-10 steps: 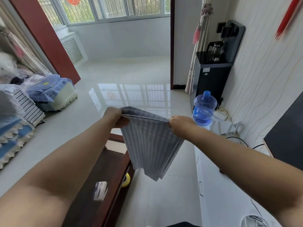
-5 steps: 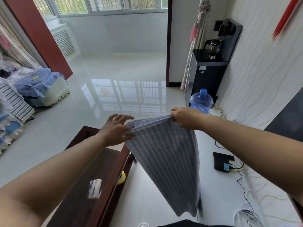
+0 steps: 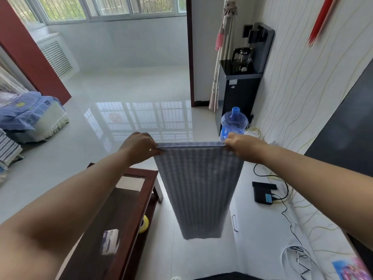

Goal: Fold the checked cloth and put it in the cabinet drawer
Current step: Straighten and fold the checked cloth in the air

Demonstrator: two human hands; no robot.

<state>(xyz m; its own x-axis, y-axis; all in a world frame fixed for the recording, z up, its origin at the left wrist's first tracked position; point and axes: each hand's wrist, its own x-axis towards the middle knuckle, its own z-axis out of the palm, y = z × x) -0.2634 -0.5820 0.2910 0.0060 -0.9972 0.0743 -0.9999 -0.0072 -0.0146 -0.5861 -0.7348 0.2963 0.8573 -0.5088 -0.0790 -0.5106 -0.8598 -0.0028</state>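
Note:
The grey-blue checked cloth hangs straight down in front of me as a long doubled strip, its top edge pulled taut and level. My left hand pinches the top left corner and my right hand pinches the top right corner. The cloth's lower end dangles free above the floor. To the right, under my right arm, runs the low white cabinet with a drawer handle on its front; the drawer looks closed.
A dark wooden coffee table with a glass top stands at lower left, a yellow tape roll beneath it. On the cabinet lie a black box and cables. A blue water jug and black dispenser stand beyond.
My left hand has taken hold of the cloth's top left corner again. Both hands have pulled apart, so the top edge is now taut and the cloth hangs as a straight strip.

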